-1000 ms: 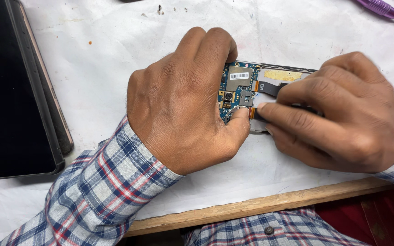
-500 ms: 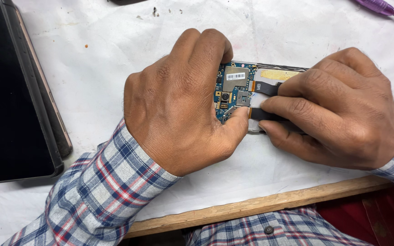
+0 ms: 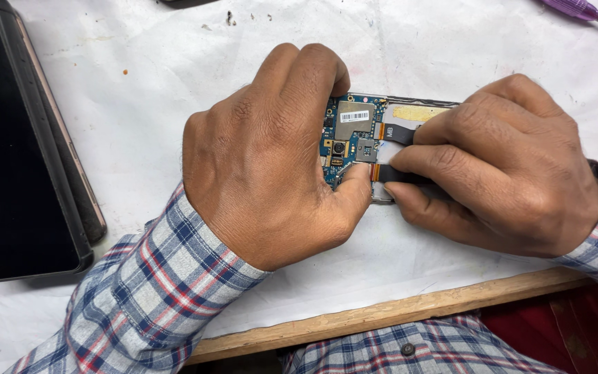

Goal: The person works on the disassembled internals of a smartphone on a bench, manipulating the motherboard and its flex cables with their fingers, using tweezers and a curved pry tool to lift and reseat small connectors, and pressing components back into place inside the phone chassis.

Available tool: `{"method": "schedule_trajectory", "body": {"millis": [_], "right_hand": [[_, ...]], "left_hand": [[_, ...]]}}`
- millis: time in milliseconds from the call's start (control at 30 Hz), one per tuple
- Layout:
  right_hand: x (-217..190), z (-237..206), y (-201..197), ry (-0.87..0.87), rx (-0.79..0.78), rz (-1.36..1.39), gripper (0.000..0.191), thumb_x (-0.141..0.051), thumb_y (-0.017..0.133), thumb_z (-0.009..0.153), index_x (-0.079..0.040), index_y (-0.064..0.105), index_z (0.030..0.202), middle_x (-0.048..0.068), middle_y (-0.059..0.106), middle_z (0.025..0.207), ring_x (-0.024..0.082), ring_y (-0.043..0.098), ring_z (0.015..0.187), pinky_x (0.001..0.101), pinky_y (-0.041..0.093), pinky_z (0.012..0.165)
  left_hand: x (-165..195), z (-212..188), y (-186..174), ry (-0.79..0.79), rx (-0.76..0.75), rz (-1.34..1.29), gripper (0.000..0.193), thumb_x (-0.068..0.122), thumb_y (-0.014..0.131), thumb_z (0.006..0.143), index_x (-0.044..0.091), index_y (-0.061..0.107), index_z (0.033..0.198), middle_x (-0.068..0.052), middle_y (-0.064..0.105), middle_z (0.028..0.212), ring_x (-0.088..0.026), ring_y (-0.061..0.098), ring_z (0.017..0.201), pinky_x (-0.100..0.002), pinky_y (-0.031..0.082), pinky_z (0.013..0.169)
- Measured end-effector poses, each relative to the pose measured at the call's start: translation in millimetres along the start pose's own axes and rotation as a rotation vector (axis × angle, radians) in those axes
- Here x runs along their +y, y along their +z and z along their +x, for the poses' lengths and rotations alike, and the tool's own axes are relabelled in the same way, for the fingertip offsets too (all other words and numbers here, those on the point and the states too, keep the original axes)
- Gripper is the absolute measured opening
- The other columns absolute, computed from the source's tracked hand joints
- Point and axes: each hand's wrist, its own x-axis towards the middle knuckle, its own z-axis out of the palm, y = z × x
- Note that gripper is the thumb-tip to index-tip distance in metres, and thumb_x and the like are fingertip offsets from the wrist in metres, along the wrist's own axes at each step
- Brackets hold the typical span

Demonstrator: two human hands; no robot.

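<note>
An opened phone (image 3: 365, 135) lies on white paper with its blue circuit board, metal shield and black ribbon cables exposed. My left hand (image 3: 271, 163) curls over its left end, thumb pressed against the board's lower edge. My right hand (image 3: 503, 166) covers the phone's right part, fingertips pinching a black flex cable (image 3: 399, 133) beside the board. Most of the phone's body is hidden under both hands.
Two dark phones or screens (image 3: 15, 152) lie stacked at the left. A purple-handled screwdriver (image 3: 579, 10) rests at the top right. The white paper (image 3: 140, 83) covers a table with a wooden front edge (image 3: 396, 312). My checked shirt shows below.
Both hands stay on the phone with only slight shifts. My left thumb has moved a little along the board's lower edge.
</note>
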Motion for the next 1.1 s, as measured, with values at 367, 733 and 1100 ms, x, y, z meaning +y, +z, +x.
{"method": "schedule_trajectory", "body": {"millis": [367,733,1100], "right_hand": [[-2.1,4.6,-0.3,0.008,0.001,0.045,0.026,-0.022,0.086,0.08,-0.004,0.075,0.097,0.01,0.072,0.087,0.02,0.065,0.074,0.0412,0.05,0.068],[-3.0,7.9,-2.2,-0.012,-0.007,0.065,0.027,-0.019,0.087,0.08,-0.004,0.075,0.1,0.009,0.072,0.088,0.02,0.067,0.076,0.0402,0.05,0.067],[0.4,2.0,-1.1,-0.061,-0.016,0.096,0.027,-0.019,0.086,0.081,-0.01,0.078,0.106,0.005,0.071,0.088,0.017,0.063,0.072,0.0385,0.049,0.064]], "left_hand": [[-0.7,-0.3,1.3,0.004,0.008,0.004,0.055,0.03,0.087,0.073,0.004,0.056,0.11,-0.011,0.06,0.096,-0.025,0.069,0.066,-0.039,0.052,0.044],[0.5,-0.2,0.3,0.002,0.018,-0.001,0.051,0.025,0.085,0.074,0.004,0.056,0.11,-0.012,0.06,0.096,-0.025,0.069,0.066,-0.039,0.053,0.045],[0.6,-0.4,-0.3,0.006,0.008,0.0,0.051,0.024,0.086,0.073,0.004,0.055,0.109,-0.012,0.06,0.094,-0.026,0.068,0.064,-0.041,0.052,0.046]]}}
